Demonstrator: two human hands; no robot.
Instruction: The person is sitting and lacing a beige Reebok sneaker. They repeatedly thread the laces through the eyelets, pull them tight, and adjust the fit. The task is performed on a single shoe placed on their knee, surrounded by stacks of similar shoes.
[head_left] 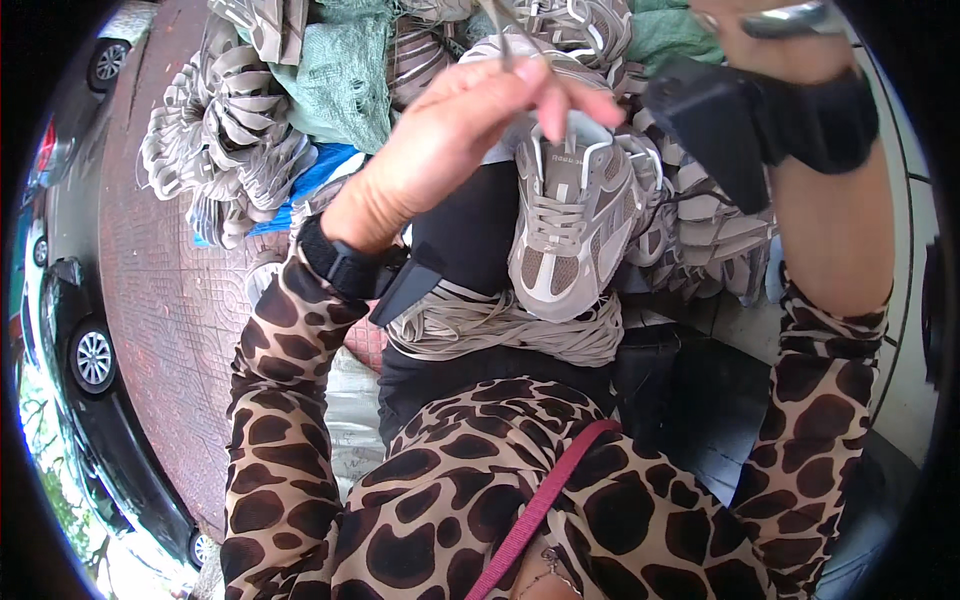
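Note:
A grey-beige sneaker upper with mesh panels and laces in its lower eyelets lies toe toward me, over my lap. My left hand is raised above its tongue, thumb and fingers closed on a thin pale shoelace that runs up to the top edge. Motion blurs the fingertips. At the upper right, my right hand is mostly cut off by the frame, and its fingers do not show. A bundle of loose beige shoelaces rests across my lap.
Stacks of grey shoe uppers lie ahead at the left, with more uppers at the right. Green woven sacks lie among them. A white sack is beside my left leg. Parked cars line the paved ground.

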